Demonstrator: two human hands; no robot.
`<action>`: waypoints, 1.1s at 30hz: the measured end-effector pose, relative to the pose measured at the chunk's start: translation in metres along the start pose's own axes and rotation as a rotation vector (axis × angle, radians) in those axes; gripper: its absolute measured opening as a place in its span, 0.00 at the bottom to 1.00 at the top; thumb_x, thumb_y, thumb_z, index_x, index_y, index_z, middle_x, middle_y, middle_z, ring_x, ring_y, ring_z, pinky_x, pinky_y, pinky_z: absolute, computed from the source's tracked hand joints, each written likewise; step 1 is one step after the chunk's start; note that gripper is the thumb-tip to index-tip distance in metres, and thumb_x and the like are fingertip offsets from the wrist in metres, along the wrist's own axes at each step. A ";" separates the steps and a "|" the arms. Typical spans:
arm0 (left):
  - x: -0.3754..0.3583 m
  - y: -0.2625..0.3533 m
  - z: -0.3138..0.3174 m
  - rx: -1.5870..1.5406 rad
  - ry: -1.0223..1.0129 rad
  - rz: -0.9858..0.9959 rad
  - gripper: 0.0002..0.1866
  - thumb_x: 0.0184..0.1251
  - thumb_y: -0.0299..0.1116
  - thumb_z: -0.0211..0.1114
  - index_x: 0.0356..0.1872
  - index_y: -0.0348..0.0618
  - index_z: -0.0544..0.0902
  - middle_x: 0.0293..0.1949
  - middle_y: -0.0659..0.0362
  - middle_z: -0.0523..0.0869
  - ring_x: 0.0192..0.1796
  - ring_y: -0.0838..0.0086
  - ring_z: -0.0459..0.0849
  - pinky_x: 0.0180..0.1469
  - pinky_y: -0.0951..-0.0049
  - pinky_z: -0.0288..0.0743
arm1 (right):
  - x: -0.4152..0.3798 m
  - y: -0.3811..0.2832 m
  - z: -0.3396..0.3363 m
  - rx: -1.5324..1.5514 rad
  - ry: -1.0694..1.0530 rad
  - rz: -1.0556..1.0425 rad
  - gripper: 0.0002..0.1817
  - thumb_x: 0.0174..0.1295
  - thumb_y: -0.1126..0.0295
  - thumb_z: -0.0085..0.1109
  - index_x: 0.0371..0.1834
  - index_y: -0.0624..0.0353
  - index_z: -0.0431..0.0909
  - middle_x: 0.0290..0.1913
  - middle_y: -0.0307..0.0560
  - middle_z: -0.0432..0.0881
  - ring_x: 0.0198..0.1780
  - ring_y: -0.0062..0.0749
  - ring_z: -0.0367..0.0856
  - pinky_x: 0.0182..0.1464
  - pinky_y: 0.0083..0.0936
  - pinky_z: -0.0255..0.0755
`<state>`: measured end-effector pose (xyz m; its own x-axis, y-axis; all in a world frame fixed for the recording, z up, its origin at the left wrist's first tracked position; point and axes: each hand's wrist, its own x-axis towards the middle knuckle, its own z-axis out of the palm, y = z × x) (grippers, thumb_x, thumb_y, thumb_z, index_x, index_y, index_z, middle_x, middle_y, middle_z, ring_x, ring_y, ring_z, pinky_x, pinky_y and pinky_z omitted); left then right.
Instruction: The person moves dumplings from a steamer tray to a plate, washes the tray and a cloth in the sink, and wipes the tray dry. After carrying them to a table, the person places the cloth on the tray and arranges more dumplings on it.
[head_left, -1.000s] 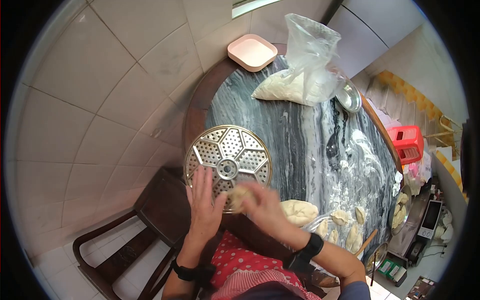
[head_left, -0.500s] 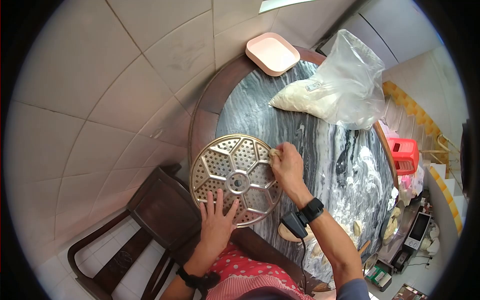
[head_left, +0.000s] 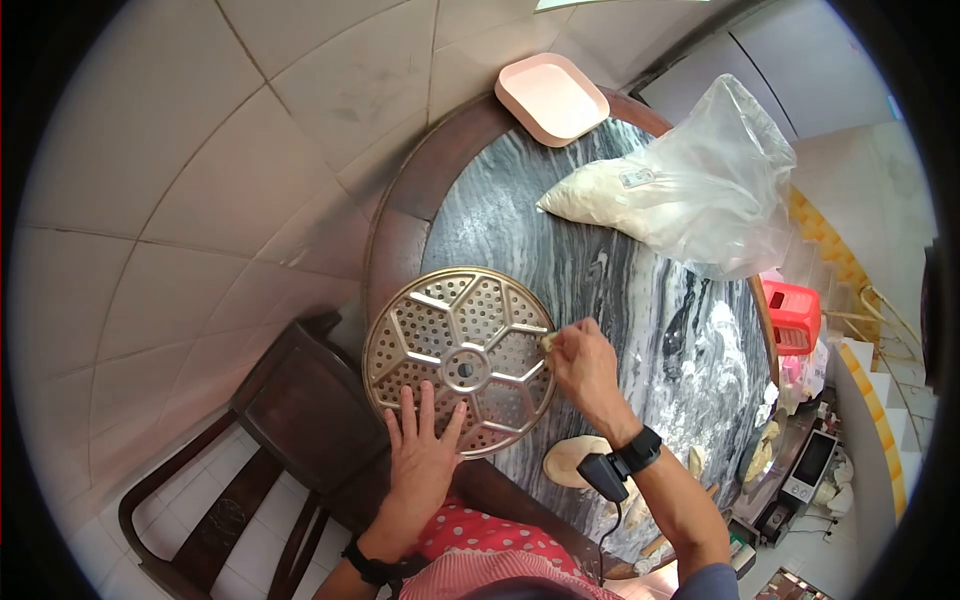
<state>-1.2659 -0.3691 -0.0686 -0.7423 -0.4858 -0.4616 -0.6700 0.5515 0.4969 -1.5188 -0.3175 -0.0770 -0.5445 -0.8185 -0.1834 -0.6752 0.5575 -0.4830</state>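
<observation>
A round metal steamer tray [head_left: 465, 345], pierced with small holes and ribbed like a wheel, lies at the near left edge of the table. My left hand [head_left: 424, 455] rests with spread fingers on its near part. At the tray's right rim, my right hand [head_left: 583, 368] pinches a small pale wad [head_left: 547, 342], mostly hidden by the fingers; I cannot tell if it is dough or cloth. Just below my right wrist a flat round of dough [head_left: 570, 461] lies on the marble tabletop [head_left: 500, 215].
A clear plastic bag of flour [head_left: 625, 200] and a pink square tray [head_left: 550, 98] stand toward the far side. Loose flour [head_left: 715, 350] covers the right part of the table. A dark wooden chair [head_left: 290, 410] is at the left, beside the tiled wall [head_left: 190, 150].
My right hand has slid with the pale wad along the tray's right side, toward me. My left hand stays spread on the tray. The whole view has shifted slightly.
</observation>
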 end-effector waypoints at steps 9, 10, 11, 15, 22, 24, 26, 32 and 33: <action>-0.011 -0.014 0.007 -0.201 0.248 0.066 0.39 0.50 0.31 0.74 0.67 0.49 0.70 0.72 0.41 0.56 0.74 0.43 0.53 0.72 0.45 0.50 | 0.051 -0.058 0.031 0.124 0.065 -0.111 0.08 0.57 0.75 0.59 0.39 0.66 0.79 0.41 0.57 0.76 0.42 0.53 0.78 0.43 0.41 0.73; -0.013 -0.022 0.008 -0.194 0.257 0.052 0.39 0.50 0.31 0.74 0.67 0.49 0.70 0.72 0.41 0.56 0.74 0.43 0.53 0.72 0.45 0.50 | 0.056 -0.073 0.038 0.135 0.060 -0.124 0.08 0.57 0.75 0.59 0.39 0.66 0.79 0.41 0.57 0.76 0.42 0.53 0.78 0.43 0.41 0.73; -0.016 -0.031 0.011 -0.234 0.346 0.081 0.38 0.50 0.29 0.74 0.67 0.48 0.71 0.71 0.41 0.58 0.74 0.43 0.55 0.72 0.47 0.51 | 0.059 -0.087 0.046 0.174 0.075 -0.181 0.09 0.56 0.77 0.58 0.40 0.66 0.79 0.43 0.58 0.76 0.43 0.54 0.78 0.45 0.41 0.74; -0.028 -0.043 0.021 -0.405 0.659 -0.169 0.31 0.57 0.24 0.68 0.65 0.41 0.71 0.67 0.45 0.66 0.67 0.55 0.69 0.66 0.54 0.65 | 0.052 -0.130 0.078 0.213 0.005 -0.358 0.14 0.49 0.84 0.58 0.41 0.67 0.77 0.47 0.61 0.75 0.48 0.55 0.77 0.50 0.41 0.75; -0.034 -0.072 0.042 -2.047 0.518 -0.461 0.20 0.73 0.25 0.53 0.64 0.36 0.71 0.52 0.55 0.82 0.51 0.68 0.82 0.54 0.65 0.76 | -0.024 -0.155 0.107 0.115 -0.190 -0.647 0.17 0.39 0.77 0.64 0.37 0.63 0.78 0.43 0.53 0.72 0.49 0.47 0.73 0.50 0.37 0.70; -0.034 -0.072 0.046 -2.099 0.516 -0.487 0.20 0.72 0.24 0.53 0.63 0.35 0.70 0.53 0.54 0.81 0.51 0.66 0.82 0.54 0.64 0.77 | -0.046 -0.147 0.107 0.098 -0.247 -0.686 0.16 0.41 0.74 0.64 0.36 0.63 0.77 0.44 0.52 0.72 0.50 0.46 0.71 0.50 0.37 0.69; -0.035 -0.073 0.043 -2.108 0.489 -0.511 0.19 0.72 0.25 0.53 0.63 0.36 0.71 0.53 0.54 0.81 0.52 0.67 0.82 0.54 0.64 0.77 | -0.067 -0.132 0.102 0.154 -0.249 -0.666 0.15 0.43 0.73 0.62 0.37 0.63 0.77 0.45 0.52 0.72 0.50 0.46 0.71 0.50 0.36 0.69; -0.023 -0.072 0.042 -1.921 0.512 -0.532 0.20 0.69 0.23 0.57 0.61 0.35 0.71 0.51 0.53 0.82 0.51 0.69 0.82 0.53 0.66 0.77 | -0.118 -0.077 0.068 0.157 -0.325 -0.556 0.17 0.38 0.78 0.63 0.37 0.61 0.78 0.48 0.52 0.72 0.50 0.47 0.71 0.50 0.38 0.69; -0.023 -0.073 0.042 -1.881 0.533 -0.579 0.22 0.68 0.22 0.59 0.63 0.33 0.70 0.53 0.51 0.81 0.50 0.69 0.82 0.52 0.66 0.78 | -0.122 -0.067 0.060 0.144 -0.309 -0.500 0.16 0.40 0.79 0.64 0.38 0.60 0.78 0.44 0.51 0.73 0.47 0.49 0.73 0.49 0.41 0.70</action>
<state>-1.1998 -0.3696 -0.1252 -0.1757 -0.6142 -0.7694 0.2956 -0.7784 0.5539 -1.3772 -0.2637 -0.0738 0.0062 -0.9909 -0.1342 -0.7261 0.0879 -0.6820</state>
